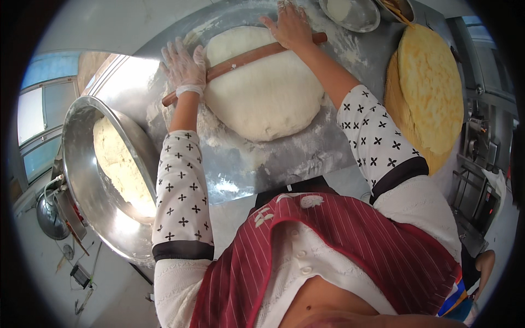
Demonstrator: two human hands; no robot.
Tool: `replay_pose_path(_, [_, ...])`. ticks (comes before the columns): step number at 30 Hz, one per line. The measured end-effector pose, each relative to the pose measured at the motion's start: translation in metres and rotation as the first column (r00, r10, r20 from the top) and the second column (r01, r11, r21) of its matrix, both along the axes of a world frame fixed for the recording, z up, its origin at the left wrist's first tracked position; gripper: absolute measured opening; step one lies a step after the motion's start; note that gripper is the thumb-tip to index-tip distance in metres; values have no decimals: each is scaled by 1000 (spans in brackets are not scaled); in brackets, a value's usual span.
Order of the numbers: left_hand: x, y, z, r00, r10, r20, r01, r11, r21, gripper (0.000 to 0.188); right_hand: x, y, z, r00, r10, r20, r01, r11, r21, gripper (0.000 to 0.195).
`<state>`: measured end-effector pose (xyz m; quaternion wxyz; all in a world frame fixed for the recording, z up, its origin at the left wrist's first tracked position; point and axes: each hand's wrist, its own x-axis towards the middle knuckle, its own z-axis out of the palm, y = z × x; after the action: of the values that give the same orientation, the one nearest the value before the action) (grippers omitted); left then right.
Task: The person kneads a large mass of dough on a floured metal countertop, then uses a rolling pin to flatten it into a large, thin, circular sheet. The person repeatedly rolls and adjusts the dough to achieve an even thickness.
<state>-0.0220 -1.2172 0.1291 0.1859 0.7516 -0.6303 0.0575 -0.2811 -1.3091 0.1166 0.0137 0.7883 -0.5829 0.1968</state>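
A slab of dough (262, 94) with a rounded outline lies flat on the floured metal table. Across its far part runs a wooden rolling pin (246, 59), slanted, with an end sticking out beyond each of my hands. My left hand (184, 67), in a clear plastic glove, rests over the pin at the dough's left edge, fingers stretched and apart. Toward the pin's right end, my right hand (292, 26) lies over it, palm down, with extended, flour-dusted fingers. Neither hand is wrapped around the pin; the palms' contact with it is hidden from above.
At left, a large metal bowl (141, 127) holds more dough (119, 162). A big flat bread (430, 88) lies on a round wooden board (396, 110) at right. A metal bowl (363, 18) and a container with wooden sticks (396, 8) stand far right. Part of another person (484, 266) shows lower right.
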Motion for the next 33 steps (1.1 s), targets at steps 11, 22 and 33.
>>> replay_pose_path(11, [-17,139,3,988,-146,44,142,986,83,50,-47,140,32,981,190,-46,-172,950,262,72])
replay_pose_path(22, [15,261,7,857,503,-113,-479,858,186,36,32,21,21,912,-51,407,-140,894,426,72])
replay_pose_path(33, [-123,201,4,-588,515,-623,20,780,626,57,39,11,31,938,269,218,-347,734,584,99])
